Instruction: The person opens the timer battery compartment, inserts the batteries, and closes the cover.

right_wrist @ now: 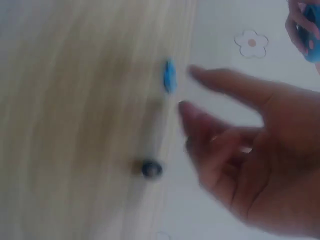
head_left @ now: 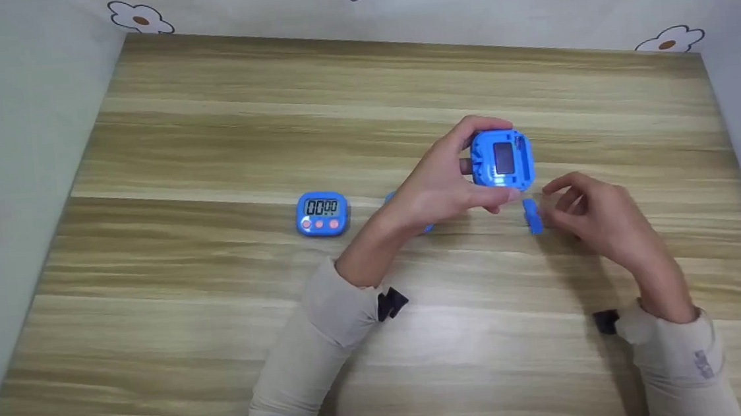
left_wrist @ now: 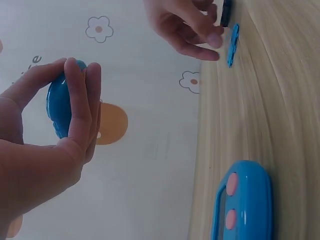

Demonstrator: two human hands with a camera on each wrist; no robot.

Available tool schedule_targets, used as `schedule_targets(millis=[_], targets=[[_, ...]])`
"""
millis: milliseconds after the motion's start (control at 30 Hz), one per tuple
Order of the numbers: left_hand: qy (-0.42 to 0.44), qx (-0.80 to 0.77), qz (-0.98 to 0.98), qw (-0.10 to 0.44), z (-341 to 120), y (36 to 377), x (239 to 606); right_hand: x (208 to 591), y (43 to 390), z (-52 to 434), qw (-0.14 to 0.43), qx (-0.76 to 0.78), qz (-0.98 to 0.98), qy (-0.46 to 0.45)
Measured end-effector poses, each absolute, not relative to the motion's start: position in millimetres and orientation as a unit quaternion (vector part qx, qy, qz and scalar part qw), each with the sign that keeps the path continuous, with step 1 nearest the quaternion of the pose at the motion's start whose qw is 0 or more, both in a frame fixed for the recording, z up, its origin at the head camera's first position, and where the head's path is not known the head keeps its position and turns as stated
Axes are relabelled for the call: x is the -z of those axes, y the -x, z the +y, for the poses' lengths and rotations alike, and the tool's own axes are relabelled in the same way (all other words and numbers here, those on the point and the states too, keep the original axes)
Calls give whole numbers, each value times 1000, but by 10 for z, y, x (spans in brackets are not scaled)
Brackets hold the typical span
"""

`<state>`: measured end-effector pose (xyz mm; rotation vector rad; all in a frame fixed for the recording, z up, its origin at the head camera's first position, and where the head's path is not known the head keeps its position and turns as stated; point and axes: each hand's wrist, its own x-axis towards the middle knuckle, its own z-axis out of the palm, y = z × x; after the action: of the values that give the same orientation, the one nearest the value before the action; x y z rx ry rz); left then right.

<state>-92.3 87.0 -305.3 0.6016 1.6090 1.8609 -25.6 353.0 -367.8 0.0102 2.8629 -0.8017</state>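
One timer (head_left: 502,161) gripped, left hand (head_left: 438,186)

Timer (head_left: 322,213) on table (head_left: 207,148), left of held timer (head_left: 503,160); cover (head_left: 532,216) lies below it.

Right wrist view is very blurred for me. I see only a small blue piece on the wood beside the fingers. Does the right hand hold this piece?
Observer: No. In the head view the small blue piece lies on the table. The right hand is close beside it, fingers loosely curled, holding nothing that I can see.
Operator: What does the left hand hold?
Observer: The left hand grips a blue timer above the table, its back with a dark rectangular recess towards the head camera.
Operator: Is another timer there?
Observer: Yes. A second blue timer lies face up, left of the left hand, showing 00 00.
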Motion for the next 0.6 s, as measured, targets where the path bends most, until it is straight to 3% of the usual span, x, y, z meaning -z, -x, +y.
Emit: schedule_targets(millis=[100, 333, 600], targets=[[-231, -693, 616, 296, 858, 939, 3085, 3632, 175, 3703, 57, 263, 962, 53], [-253, -681, 621, 296, 913, 986, 3184, 3666, 55, 4002, 115, 238, 961, 83], [-250, -686, 615, 298, 952, 1008, 3278, 3714, 69, 3984, 44, 249, 962, 102]])
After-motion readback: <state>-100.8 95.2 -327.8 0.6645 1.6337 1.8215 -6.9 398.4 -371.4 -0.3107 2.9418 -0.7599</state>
